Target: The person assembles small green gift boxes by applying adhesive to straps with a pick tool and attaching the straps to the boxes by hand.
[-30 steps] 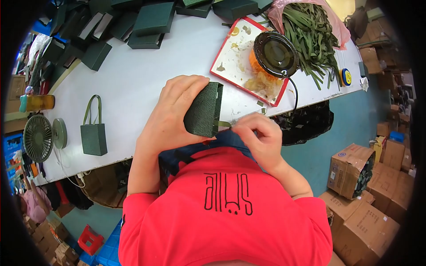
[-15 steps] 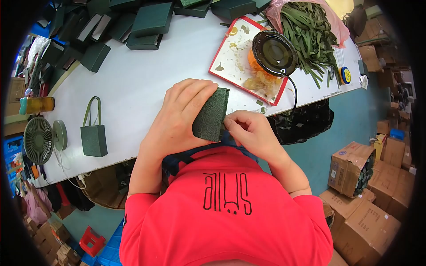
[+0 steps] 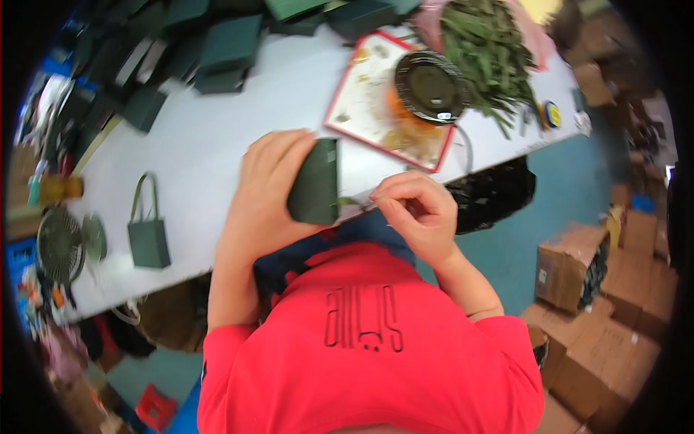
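Note:
My left hand (image 3: 271,192) is wrapped round a dark green box (image 3: 315,182), held at the table's front edge above my lap. To its right, my right hand (image 3: 419,210) is closed in a pinch, a short gap from the box. A thin green strip (image 3: 352,201) shows between the box's right side and my right fingertips; blur hides whether the strip reaches them. On the table to the left stands a small green bag-shaped box (image 3: 149,242) with a looped handle.
A round black pot (image 3: 431,87) sits over a red-edged white tray (image 3: 347,108). Green ribbons (image 3: 488,54) lie behind it at the right. Dark green boxes (image 3: 230,45) are piled at the back left. A fan (image 3: 61,244) stands far left; cartons (image 3: 567,267) are on the floor right.
My left hand and the box have moved left. My right hand has moved slightly right, away from the box, and the gap between them has widened. The camera view has shifted a little.

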